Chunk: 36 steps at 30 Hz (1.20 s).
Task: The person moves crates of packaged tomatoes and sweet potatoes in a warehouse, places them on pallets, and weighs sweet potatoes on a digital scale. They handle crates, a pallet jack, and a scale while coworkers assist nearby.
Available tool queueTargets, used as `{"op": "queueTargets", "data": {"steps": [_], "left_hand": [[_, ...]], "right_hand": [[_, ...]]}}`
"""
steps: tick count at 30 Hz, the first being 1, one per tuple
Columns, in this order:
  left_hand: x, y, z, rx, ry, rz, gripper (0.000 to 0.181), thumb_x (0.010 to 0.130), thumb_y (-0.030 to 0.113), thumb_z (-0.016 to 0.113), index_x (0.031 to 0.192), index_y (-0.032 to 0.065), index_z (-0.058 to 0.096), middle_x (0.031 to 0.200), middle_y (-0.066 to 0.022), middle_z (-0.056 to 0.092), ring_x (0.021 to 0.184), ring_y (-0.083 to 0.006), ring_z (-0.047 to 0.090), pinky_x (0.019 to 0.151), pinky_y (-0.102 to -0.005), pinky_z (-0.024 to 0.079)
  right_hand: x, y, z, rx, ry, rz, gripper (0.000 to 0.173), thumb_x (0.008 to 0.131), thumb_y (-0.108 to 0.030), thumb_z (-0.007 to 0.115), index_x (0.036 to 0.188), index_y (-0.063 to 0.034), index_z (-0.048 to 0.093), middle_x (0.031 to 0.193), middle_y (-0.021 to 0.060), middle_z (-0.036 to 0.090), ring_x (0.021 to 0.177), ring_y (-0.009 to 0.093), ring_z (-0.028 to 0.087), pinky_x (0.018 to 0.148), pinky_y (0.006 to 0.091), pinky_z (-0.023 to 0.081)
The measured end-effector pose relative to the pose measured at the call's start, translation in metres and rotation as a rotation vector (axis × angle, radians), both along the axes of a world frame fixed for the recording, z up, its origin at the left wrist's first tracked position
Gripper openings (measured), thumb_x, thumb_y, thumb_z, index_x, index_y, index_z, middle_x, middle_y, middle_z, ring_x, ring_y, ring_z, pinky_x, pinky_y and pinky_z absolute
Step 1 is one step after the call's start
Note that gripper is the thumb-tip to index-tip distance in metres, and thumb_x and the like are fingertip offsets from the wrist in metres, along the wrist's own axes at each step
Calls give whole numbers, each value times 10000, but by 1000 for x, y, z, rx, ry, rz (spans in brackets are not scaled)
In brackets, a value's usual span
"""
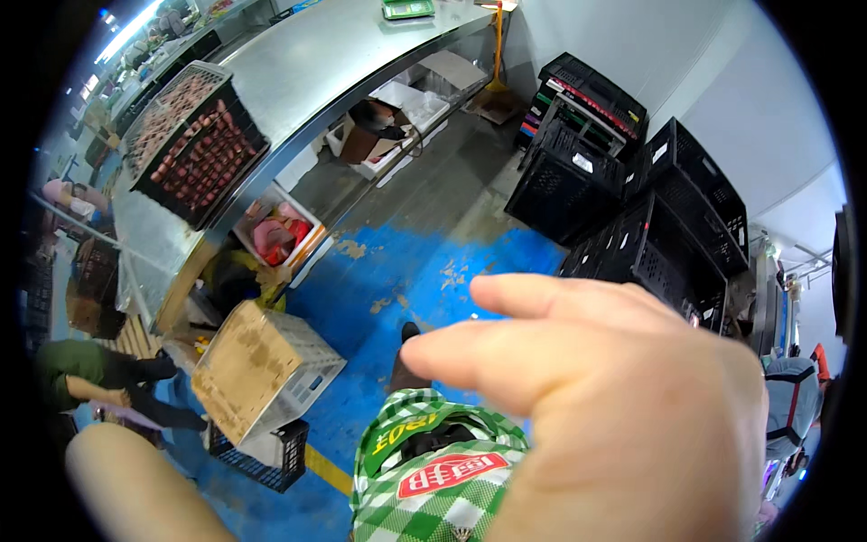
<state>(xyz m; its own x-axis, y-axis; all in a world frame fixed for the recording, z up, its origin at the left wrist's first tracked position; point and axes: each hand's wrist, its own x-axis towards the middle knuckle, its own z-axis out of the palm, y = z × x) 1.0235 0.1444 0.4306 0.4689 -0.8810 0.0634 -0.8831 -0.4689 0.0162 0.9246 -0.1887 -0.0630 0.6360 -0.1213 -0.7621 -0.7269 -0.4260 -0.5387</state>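
My right hand [582, 359] is raised close to the camera, over the green checked apron [433, 474]; thumb and a finger point left, apart, with nothing seen between them. At the lower left shows a blurred bare forearm [142, 488], likely my left; its hand is out of view. Before me stands a metal-topped table [298, 68]. On its left part sits a black plastic crate [203, 156] filled with small reddish round produce. Farther back on the tabletop lies a green tray [408, 8].
Black crates [569, 183] are stacked at the right. Left of my feet, a grey crate topped with cardboard [247, 366] rests on a black crate [291, 461]. Boxes, one a white foam box [315, 237], stand under the table. A co-worker [101, 379] sits at the left.
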Motion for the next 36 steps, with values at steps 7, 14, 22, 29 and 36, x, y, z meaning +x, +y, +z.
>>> {"op": "queueTargets", "data": {"steps": [7, 14, 22, 29, 36], "left_hand": [[135, 15, 0, -19, -24, -65, 150, 669, 49, 555, 809, -3, 562, 656, -93, 522, 602, -214, 582, 480, -299, 460], [272, 12, 14, 3, -32, -86, 147, 668, 48, 557, 805, -6, 568, 659, -95, 527, 607, -215, 586, 482, -296, 465], [432, -14, 9, 10, -31, 51, 145, 667, 48, 559, 800, -9, 574, 662, -99, 533, 612, -215, 590, 484, -293, 470], [544, 22, -13, 202, 279, 526, 143, 667, 48, 560, 795, -12, 579, 665, -101, 539, 617, -215, 594, 487, -290, 475], [544, 111, -168, 216, 839, 967, 258, 719, -2, 465, 957, -16, 565, 776, -204, 603, 733, -340, 606, 663, -410, 496]], "right_hand": [[116, 21, 26, 58, -6, -22, 209, 862, -74, 393, 937, -36, 585, 840, 86, 619, 712, 156, 603, 617, 295, 463], [222, 4, 33, 15, 73, -87, 207, 861, -107, 399, 955, -66, 578, 835, 71, 619, 701, 151, 610, 562, 289, 450], [418, -42, -8, -118, -200, 296, 203, 865, -196, 486, 987, -68, 588, 817, 67, 611, 738, 143, 584, 629, 276, 452], [660, -22, 57, 102, 13, 238, 176, 880, -132, 423, 935, -63, 575, 764, 48, 599, 667, 122, 581, 559, 256, 453], [756, -9, 46, 66, 80, 273, 171, 847, -91, 423, 912, -79, 581, 785, 45, 610, 668, 132, 594, 571, 251, 441]]}}
